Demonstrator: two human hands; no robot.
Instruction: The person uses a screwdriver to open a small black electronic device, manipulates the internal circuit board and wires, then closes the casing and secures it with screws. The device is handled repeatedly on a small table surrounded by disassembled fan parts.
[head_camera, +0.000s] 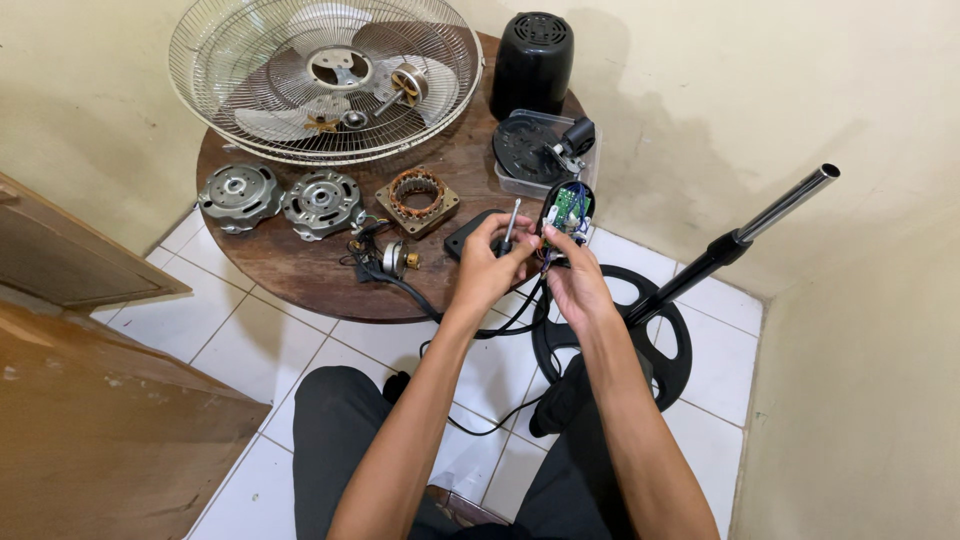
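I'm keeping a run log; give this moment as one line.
left hand: holds screwdriver | right hand: holds open control housing | round wooden table: motor parts

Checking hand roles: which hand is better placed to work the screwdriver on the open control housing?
Left, probably. The left hand already holds the screwdriver, its tip beside the control housing. The right hand has its grip on that housing, circuit board exposed, steadying it above the round table.

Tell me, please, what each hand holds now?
Left hand: closed on a screwdriver.
Right hand: holding the open switch housing.
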